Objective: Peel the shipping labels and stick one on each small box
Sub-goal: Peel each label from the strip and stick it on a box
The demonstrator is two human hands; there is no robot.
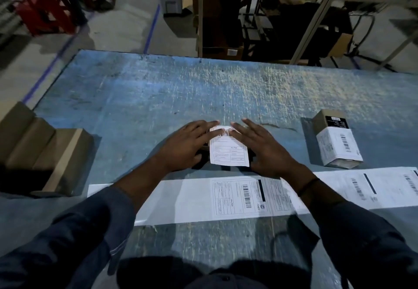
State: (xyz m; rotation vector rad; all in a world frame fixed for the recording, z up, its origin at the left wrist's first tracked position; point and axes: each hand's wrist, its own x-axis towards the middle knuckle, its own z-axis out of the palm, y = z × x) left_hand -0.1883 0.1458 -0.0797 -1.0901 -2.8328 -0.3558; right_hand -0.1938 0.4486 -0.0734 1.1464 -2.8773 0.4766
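Left grip and right grip, fingers straight and flat, pressed a label onto a box at frame centre on the blue desk.

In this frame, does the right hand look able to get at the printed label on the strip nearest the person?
Probably yes. The right hand presses flat on the label being applied, holding nothing, and the printed label lies uncovered nearer the person, with nothing on it.
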